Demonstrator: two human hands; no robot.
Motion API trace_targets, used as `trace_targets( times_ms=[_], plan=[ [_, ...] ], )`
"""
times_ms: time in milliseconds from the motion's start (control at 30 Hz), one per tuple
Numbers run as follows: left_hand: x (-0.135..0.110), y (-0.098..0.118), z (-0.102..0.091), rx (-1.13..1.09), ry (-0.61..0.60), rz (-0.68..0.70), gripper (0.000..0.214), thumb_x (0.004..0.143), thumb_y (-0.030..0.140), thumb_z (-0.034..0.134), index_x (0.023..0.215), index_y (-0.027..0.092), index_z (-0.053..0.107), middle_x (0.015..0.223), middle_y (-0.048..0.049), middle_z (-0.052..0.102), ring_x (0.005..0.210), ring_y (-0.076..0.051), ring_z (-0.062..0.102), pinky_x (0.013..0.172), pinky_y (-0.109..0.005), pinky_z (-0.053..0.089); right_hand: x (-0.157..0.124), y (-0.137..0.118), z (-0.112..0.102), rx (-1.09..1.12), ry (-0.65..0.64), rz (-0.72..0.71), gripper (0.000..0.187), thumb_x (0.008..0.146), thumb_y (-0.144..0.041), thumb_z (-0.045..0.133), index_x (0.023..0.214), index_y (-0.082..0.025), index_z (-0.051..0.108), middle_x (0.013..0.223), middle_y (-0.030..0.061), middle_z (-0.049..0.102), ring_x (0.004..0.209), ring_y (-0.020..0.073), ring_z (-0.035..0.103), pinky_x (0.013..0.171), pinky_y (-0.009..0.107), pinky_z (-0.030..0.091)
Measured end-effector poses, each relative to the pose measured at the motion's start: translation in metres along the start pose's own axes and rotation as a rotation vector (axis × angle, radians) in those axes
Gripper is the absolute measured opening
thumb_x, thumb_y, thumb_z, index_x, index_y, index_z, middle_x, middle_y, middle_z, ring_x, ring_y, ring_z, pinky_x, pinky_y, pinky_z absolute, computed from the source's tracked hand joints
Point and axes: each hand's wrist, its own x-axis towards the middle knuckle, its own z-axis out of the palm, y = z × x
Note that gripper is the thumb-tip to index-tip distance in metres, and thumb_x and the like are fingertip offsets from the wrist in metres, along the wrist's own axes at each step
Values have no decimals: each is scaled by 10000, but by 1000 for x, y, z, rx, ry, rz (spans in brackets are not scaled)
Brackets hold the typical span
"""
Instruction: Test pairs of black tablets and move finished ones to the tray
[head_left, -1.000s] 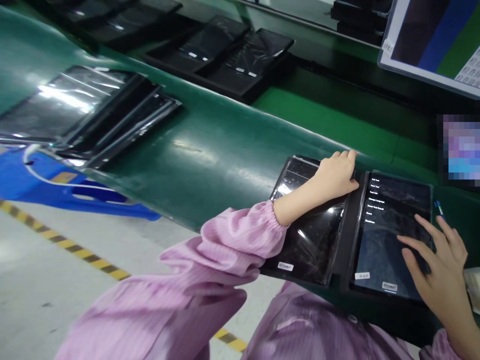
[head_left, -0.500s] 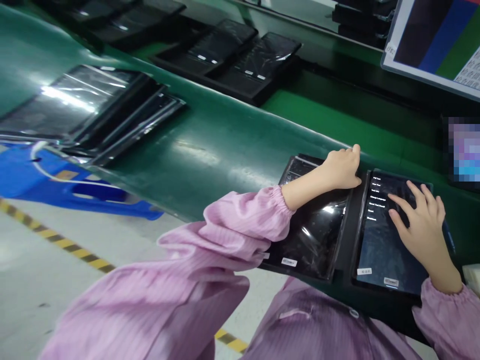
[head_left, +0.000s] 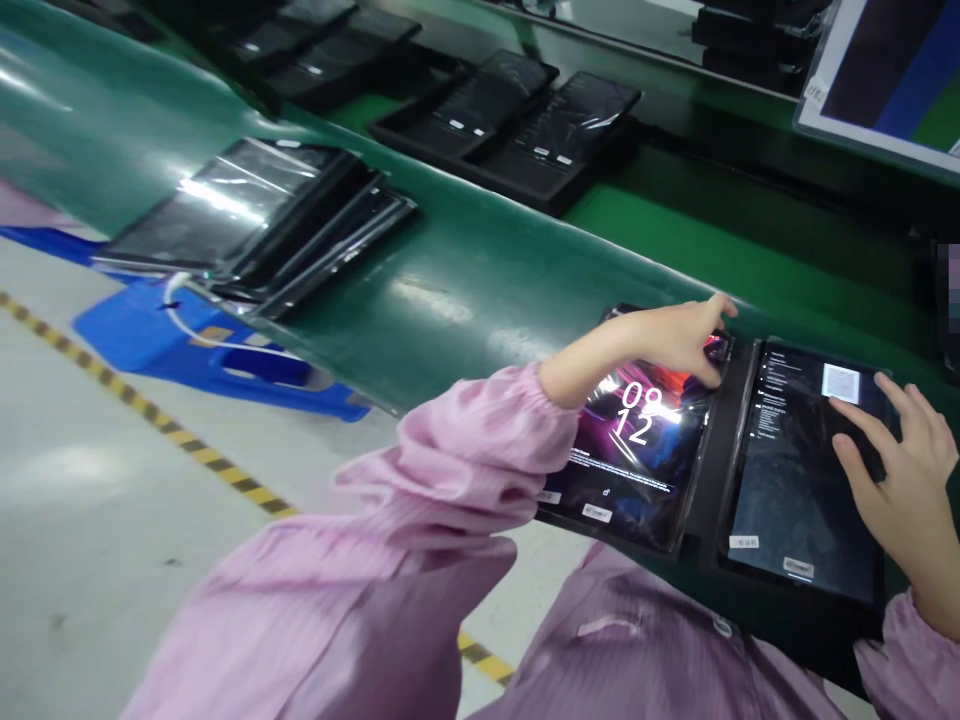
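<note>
Two tablets lie side by side in a black tray (head_left: 709, 480) at the near edge of the green conveyor belt (head_left: 465, 290). The left tablet (head_left: 637, 450) is lit with a lock screen showing "09 12". My left hand (head_left: 675, 335) rests on its top right corner, index finger stretched out, other fingers curled. The right tablet (head_left: 806, 470) shows a dark page with small text and a white QR square. My right hand (head_left: 896, 470) hovers over its right side, fingers spread, holding nothing. Both arms wear pink sleeves.
Stacked tablets in clear film (head_left: 262, 215) lie further left on the belt. Another black tray with two tablets (head_left: 517, 120) sits beyond it. A monitor (head_left: 885, 80) stands at the top right. A blue stool (head_left: 202, 340) stands on the grey floor beside a yellow-black stripe.
The left tablet's screen has lit up with a clock. The right tablet's list has changed to a page with a QR square. My right hand has drawn back to the right.
</note>
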Motion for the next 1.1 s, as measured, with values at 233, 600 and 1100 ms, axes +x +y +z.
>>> trace_targets(
  times_ms=[233, 600, 1100],
  plan=[
    [-68, -74, 25, 5, 137, 28, 1315, 602, 548, 940, 1672, 216, 253, 1791, -229, 113, 1657, -467, -6, 1295, -719, -58, -17, 6, -10, 59, -2, 50, 406, 1131, -494, 423, 1245, -272, 744, 1610, 120, 498, 1548, 448, 347, 1195, 742, 264],
    [-94, -121, 42, -511, 636, -261, 700, 894, 592, 718, 1481, 295, 482, 1655, -119, 477, 1549, -383, 438, 1291, -596, 377, -16, -8, -13, 63, -15, -38, 310, 1137, -393, 457, 1256, -289, 724, 1644, 83, 456, 1569, 394, 334, 1241, 658, 259],
    [-124, -112, 92, -800, 632, -177, 597, 927, 425, 706, 1487, 306, 536, 1639, -87, 522, 1528, -373, 472, 1274, -583, 420, -26, -3, -8, 75, -1, -42, 262, 1119, -334, 519, 1225, -243, 740, 1609, 109, 502, 1537, 394, 390, 1235, 641, 299]
  ],
)
